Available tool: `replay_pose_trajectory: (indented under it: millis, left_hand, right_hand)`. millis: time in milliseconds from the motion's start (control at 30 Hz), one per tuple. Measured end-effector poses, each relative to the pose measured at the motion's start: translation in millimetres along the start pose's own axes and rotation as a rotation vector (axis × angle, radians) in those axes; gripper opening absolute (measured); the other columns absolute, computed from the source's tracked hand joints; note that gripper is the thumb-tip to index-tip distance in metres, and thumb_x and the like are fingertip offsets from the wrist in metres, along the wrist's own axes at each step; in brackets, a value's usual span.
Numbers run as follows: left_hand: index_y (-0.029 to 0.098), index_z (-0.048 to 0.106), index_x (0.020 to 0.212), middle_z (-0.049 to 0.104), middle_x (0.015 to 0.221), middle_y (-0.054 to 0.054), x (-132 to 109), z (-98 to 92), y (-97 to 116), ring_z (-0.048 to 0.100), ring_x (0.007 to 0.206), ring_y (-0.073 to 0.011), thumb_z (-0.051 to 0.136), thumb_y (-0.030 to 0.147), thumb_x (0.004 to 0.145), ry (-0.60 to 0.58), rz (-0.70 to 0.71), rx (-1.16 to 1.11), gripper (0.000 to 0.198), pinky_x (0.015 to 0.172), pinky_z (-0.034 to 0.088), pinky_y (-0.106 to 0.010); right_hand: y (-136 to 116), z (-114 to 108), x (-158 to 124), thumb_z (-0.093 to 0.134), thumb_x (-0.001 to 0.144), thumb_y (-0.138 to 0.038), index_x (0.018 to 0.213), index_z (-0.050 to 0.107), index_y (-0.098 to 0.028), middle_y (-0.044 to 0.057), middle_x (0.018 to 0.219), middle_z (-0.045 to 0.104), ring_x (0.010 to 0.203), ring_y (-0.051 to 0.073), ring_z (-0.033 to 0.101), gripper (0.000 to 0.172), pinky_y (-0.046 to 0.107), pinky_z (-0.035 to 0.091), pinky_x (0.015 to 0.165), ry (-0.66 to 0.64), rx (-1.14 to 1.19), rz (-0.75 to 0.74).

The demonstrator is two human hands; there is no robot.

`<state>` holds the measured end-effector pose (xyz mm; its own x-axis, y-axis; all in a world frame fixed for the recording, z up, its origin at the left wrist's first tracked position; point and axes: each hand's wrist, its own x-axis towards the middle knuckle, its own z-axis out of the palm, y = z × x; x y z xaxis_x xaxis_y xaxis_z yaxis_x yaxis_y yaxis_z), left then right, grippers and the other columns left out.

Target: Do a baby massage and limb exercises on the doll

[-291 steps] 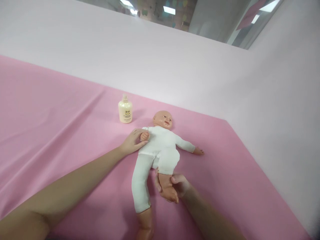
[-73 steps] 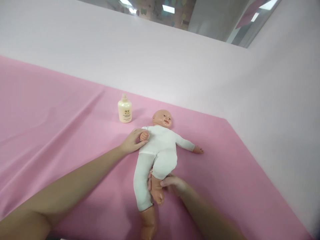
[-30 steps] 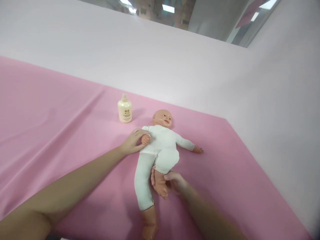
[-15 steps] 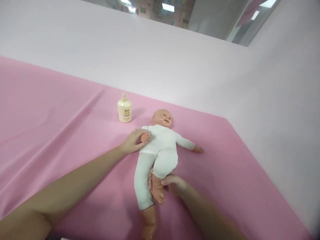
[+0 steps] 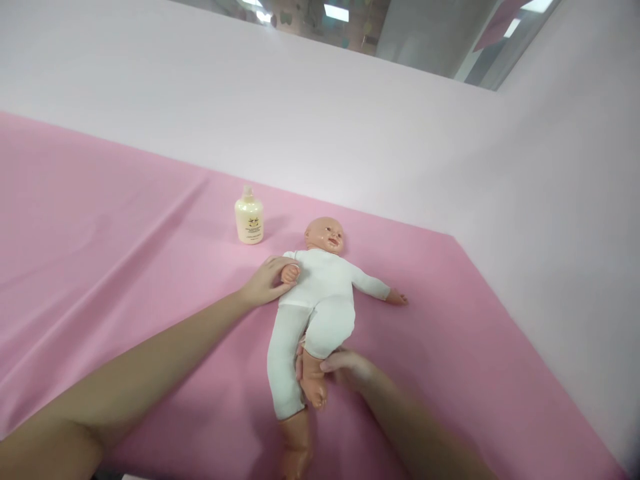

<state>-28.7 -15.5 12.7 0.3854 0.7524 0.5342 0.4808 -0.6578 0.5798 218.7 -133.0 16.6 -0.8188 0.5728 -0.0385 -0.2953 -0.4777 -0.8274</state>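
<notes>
A baby doll (image 5: pixel 320 280) in a white suit lies face up on the pink cloth (image 5: pixel 425 373), its head toward the wall. My left hand (image 5: pixel 267 281) is wrapped round the doll's arm on the left side, near its small fist. Lower down, my right hand (image 5: pixel 345 367) grips the doll's bent leg just above the ankle, thumb in front and fingertips showing behind it. The other leg stretches straight toward me, and the far arm lies out to the right.
A cream pump bottle (image 5: pixel 249 219) stands upright on the cloth, left of the doll's head. Long folds run through the cloth at the left. Behind is a white wall (image 5: pixel 300 127) with a window (image 5: pixel 425 40) above.
The held leg and my right hand have shifted very slightly to the left. My left hand has stayed in place on the doll's arm.
</notes>
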Motion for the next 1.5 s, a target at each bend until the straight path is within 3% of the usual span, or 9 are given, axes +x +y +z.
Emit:
replay_pose_trajectory:
  millis: [800,1033,1233,1500]
  left_hand:
    - [0.02,0.06,0.128,0.069,0.127,-0.013,-0.7,2.2,-3.8,0.062,0.12,-0.0313,0.058,0.047,0.093,0.019,0.023,0.022,0.045,0.107,0.047,-0.048]
    - [0.02,0.057,0.129,0.068,0.125,-0.013,-2.8,0.9,-1.6,0.061,0.118,-0.0297,0.055,0.041,0.094,-0.002,0.156,0.103,0.04,0.106,0.046,-0.048]
    - [0.019,0.053,0.135,0.067,0.129,-0.015,-3.0,9.6,-5.1,0.057,0.125,-0.0314,0.053,0.045,0.097,-0.029,0.269,0.154,0.045,0.108,0.043,-0.049]
    - [0.021,0.056,0.133,0.067,0.129,-0.014,-2.8,6.1,-1.6,0.059,0.123,-0.0311,0.052,0.046,0.097,-0.039,0.165,0.095,0.044,0.109,0.043,-0.051]
  right_hand:
    - [0.9,0.5,-2.2,0.073,0.074,-0.037,0.107,0.067,-0.016,0.009,0.091,0.074,0.082,0.023,0.069,0.039,0.035,0.053,0.076,0.002,-0.047,0.002]
    - [0.1,-2.0,-2.0,0.073,0.073,-0.042,0.107,0.067,-0.013,0.008,0.085,0.071,0.074,0.018,0.062,0.045,0.03,0.047,0.069,0.075,0.078,-0.05]
    - [-5.7,-4.3,-1.9,0.067,0.084,-0.05,0.109,0.064,-0.015,0.003,0.083,0.062,0.068,0.014,0.054,0.043,0.026,0.044,0.062,0.17,0.229,-0.148]
    - [-5.9,-5.0,-1.0,0.067,0.084,-0.052,0.108,0.064,-0.015,0.002,0.079,0.061,0.067,0.013,0.051,0.044,0.025,0.044,0.061,0.191,0.195,-0.138]
